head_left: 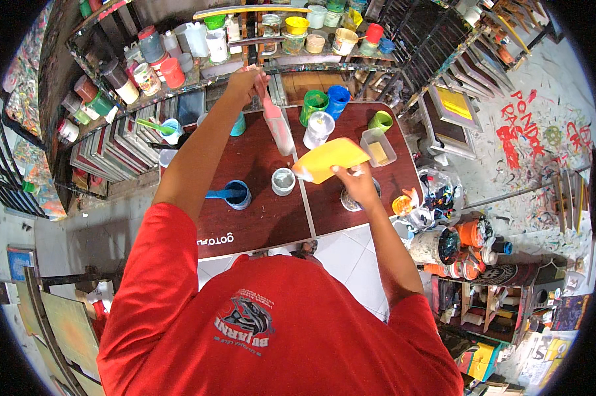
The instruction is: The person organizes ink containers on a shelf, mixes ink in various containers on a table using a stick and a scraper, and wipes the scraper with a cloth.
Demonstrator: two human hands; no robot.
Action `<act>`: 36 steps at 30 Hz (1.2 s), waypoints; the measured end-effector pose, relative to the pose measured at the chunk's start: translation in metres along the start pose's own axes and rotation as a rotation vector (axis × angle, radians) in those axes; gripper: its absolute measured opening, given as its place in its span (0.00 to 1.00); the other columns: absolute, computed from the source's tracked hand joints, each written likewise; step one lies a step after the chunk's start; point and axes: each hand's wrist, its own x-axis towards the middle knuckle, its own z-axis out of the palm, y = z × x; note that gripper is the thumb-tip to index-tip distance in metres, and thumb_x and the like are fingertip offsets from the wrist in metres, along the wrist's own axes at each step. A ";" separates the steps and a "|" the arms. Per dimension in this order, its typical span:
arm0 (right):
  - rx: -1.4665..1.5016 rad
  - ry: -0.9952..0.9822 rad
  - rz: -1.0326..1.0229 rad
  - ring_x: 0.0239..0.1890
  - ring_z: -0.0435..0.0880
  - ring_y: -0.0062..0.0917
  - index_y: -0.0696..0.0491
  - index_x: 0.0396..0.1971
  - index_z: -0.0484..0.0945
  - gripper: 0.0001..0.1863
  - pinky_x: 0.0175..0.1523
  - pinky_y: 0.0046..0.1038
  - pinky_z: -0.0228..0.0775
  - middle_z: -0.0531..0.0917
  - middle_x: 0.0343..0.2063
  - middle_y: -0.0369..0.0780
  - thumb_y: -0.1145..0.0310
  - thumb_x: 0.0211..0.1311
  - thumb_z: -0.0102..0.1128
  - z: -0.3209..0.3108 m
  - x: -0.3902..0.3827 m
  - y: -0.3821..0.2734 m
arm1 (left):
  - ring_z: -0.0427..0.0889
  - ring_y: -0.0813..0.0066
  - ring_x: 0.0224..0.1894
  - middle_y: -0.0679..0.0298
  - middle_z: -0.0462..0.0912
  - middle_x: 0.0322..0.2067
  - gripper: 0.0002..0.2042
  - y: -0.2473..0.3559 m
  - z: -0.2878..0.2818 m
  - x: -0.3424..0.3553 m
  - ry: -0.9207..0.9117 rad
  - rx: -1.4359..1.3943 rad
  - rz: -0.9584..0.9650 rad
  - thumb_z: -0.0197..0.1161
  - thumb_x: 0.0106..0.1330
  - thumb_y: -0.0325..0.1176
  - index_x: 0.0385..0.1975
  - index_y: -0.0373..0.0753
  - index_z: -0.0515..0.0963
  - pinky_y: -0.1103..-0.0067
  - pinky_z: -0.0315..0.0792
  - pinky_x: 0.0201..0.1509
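Observation:
My left hand point(248, 82) is raised over the far edge of a dark red-brown table point(245, 228). Its fingers close round a pink spatula point(277, 125), whose pale, smeared blade hangs down. In my right hand point(357, 183), thumb and fingers pinch a yellow flexible sheet point(331, 158) with white paint at its left corner. Below that sheet, to the left, stands a small cup of whitish paint point(283, 181). A white-smeared jar point(319, 127) is just behind the sheet. Partly hidden under my right hand is another round container point(352, 200).
On the table are a blue cup point(241, 198) with a blue spatula, green point(314, 105) and blue jars point(338, 99), a lime cup point(381, 120) and a clear tub point(385, 158). Paint-filled shelves point(212, 71) line the back. Stacked frames point(113, 148) stand left; a plastic bag point(443, 195) hangs right.

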 end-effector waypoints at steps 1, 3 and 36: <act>0.042 0.004 0.051 0.42 0.77 0.19 0.59 0.45 0.72 0.15 0.48 0.22 0.68 0.79 0.40 0.36 0.70 0.59 0.57 -0.009 0.001 0.005 | 0.78 0.71 0.22 0.63 0.75 0.20 0.06 0.003 -0.004 0.002 -0.053 0.015 -0.029 0.54 0.62 0.33 0.25 0.39 0.70 0.78 0.73 0.21; 0.125 0.138 0.070 0.41 0.77 0.19 0.59 0.44 0.73 0.15 0.47 0.23 0.68 0.79 0.39 0.36 0.70 0.59 0.57 -0.020 0.007 0.010 | 0.75 0.73 0.20 0.65 0.73 0.17 0.11 0.007 0.009 -0.006 -0.152 -0.046 -0.115 0.52 0.63 0.39 0.22 0.40 0.69 0.79 0.69 0.19; -0.208 -0.104 -0.266 0.38 0.77 0.16 0.59 0.43 0.74 0.15 0.44 0.21 0.68 0.81 0.35 0.35 0.72 0.55 0.61 0.015 0.094 -0.082 | 0.49 0.84 0.09 0.78 0.51 0.08 0.18 0.021 0.096 -0.058 -0.687 -0.232 -0.416 0.43 0.63 0.45 0.11 0.49 0.59 0.83 0.48 0.11</act>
